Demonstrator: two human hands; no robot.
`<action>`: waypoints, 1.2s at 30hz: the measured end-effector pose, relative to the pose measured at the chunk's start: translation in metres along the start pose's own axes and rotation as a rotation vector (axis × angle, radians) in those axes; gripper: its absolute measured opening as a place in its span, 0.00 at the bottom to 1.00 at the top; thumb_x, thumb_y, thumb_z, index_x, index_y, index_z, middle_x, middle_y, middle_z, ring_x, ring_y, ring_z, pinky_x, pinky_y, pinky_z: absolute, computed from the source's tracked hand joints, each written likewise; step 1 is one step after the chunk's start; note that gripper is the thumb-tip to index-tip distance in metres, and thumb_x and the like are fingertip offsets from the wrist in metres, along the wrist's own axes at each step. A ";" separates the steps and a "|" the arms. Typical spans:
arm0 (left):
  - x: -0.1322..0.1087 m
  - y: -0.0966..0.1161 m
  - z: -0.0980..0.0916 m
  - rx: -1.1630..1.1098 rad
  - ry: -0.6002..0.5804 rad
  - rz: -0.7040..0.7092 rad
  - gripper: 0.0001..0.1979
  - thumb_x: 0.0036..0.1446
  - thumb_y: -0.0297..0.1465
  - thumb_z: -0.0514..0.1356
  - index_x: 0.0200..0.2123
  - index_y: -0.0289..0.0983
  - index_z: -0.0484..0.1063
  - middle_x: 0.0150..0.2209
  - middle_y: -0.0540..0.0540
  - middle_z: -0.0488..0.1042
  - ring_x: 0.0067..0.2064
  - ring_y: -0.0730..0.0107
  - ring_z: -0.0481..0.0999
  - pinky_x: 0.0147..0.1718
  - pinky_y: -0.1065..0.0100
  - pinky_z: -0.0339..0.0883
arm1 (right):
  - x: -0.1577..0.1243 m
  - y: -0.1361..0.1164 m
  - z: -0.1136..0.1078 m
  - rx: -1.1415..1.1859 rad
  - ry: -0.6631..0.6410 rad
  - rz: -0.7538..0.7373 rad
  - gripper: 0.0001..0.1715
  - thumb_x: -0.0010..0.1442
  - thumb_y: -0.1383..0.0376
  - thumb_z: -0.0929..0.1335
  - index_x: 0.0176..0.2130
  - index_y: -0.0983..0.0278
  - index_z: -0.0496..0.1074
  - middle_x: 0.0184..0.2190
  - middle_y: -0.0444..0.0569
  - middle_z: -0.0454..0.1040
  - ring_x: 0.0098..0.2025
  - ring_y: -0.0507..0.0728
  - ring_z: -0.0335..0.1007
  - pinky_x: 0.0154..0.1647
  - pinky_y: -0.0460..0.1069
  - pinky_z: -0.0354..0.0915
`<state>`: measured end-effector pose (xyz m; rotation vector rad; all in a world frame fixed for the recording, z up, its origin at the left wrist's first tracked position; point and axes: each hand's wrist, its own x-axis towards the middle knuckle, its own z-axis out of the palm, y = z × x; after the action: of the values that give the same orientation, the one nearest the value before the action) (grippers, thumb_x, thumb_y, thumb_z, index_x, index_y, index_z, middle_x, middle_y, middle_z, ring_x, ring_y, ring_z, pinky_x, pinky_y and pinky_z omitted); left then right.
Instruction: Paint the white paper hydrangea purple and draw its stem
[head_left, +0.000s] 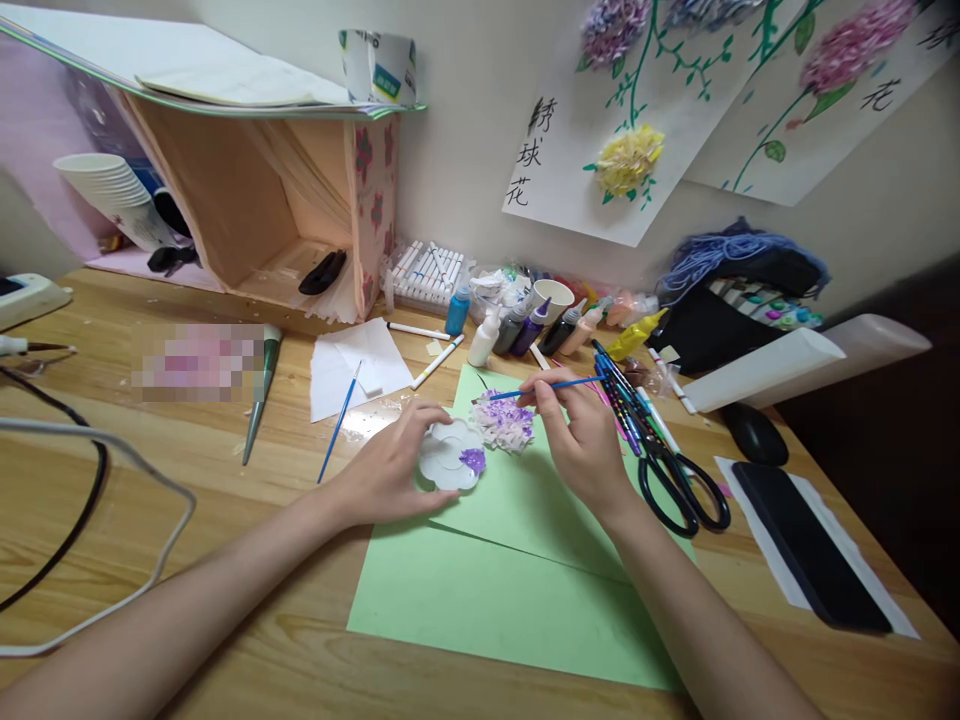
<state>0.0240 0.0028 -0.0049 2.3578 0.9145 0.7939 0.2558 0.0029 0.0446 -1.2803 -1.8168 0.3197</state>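
My right hand (581, 435) pinches a thin blue paintbrush (547, 388), its tip over a crumpled white-and-purple paper flower (502, 422) lying on green paper (510, 560). My left hand (394, 465) rests on the table, fingers curled on the edge of a white flower-shaped palette (448, 455) holding a dab of purple paint (473, 460).
Black-handled scissors (675, 480) and coloured pens lie right of the green paper. Paint bottles (525, 325), a marker box (426, 272), a spare blue brush (339, 420), white paper, a black phone (806, 545), a mouse, cables at left and a cardboard shelf surround the work.
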 end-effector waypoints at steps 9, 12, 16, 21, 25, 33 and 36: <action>-0.002 0.001 0.000 0.025 -0.109 -0.006 0.35 0.50 0.36 0.67 0.55 0.41 0.50 0.53 0.39 0.63 0.53 0.53 0.70 0.51 0.53 0.69 | 0.000 0.002 0.000 -0.010 0.022 0.011 0.14 0.68 0.61 0.59 0.36 0.62 0.70 0.32 0.48 0.74 0.35 0.56 0.73 0.37 0.52 0.66; -0.001 0.001 0.000 0.030 -0.114 -0.008 0.35 0.50 0.36 0.67 0.55 0.41 0.50 0.53 0.39 0.64 0.53 0.52 0.70 0.50 0.53 0.69 | 0.000 0.003 0.000 -0.037 -0.018 0.000 0.14 0.68 0.61 0.59 0.35 0.62 0.70 0.31 0.48 0.75 0.35 0.57 0.74 0.38 0.52 0.66; -0.002 0.002 0.000 0.030 -0.117 -0.010 0.34 0.50 0.36 0.67 0.55 0.41 0.50 0.53 0.39 0.64 0.53 0.53 0.70 0.50 0.54 0.69 | 0.001 0.006 -0.001 -0.002 0.045 0.046 0.15 0.68 0.59 0.60 0.36 0.61 0.70 0.34 0.48 0.75 0.37 0.57 0.74 0.38 0.52 0.66; -0.002 0.002 0.001 0.029 -0.118 -0.021 0.35 0.50 0.36 0.67 0.55 0.41 0.51 0.53 0.39 0.64 0.53 0.52 0.70 0.50 0.54 0.69 | -0.001 0.007 0.003 0.078 0.044 0.075 0.14 0.68 0.59 0.60 0.36 0.61 0.70 0.34 0.48 0.74 0.36 0.55 0.74 0.37 0.51 0.67; -0.001 0.002 0.001 0.026 -0.112 -0.019 0.35 0.50 0.37 0.67 0.55 0.41 0.51 0.54 0.39 0.64 0.54 0.52 0.70 0.51 0.53 0.69 | 0.007 0.005 0.005 0.037 0.004 0.039 0.15 0.68 0.59 0.59 0.36 0.61 0.70 0.33 0.48 0.74 0.36 0.56 0.73 0.38 0.52 0.66; -0.003 0.000 0.001 -0.026 -0.103 -0.004 0.33 0.50 0.36 0.66 0.55 0.41 0.52 0.53 0.40 0.64 0.53 0.52 0.71 0.48 0.54 0.70 | 0.058 0.007 -0.005 -0.012 -0.233 -0.048 0.16 0.68 0.60 0.57 0.32 0.62 0.67 0.33 0.49 0.72 0.35 0.55 0.70 0.38 0.50 0.64; -0.003 0.000 0.002 -0.026 -0.111 -0.010 0.33 0.51 0.36 0.66 0.55 0.42 0.51 0.53 0.40 0.64 0.52 0.53 0.71 0.47 0.55 0.70 | 0.073 0.010 -0.006 -0.046 -0.333 -0.090 0.16 0.68 0.60 0.56 0.33 0.61 0.65 0.32 0.48 0.71 0.34 0.55 0.69 0.37 0.50 0.64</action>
<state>0.0233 0.0002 -0.0072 2.3475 0.8632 0.6598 0.2599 0.0685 0.0783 -1.2267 -2.1658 0.4659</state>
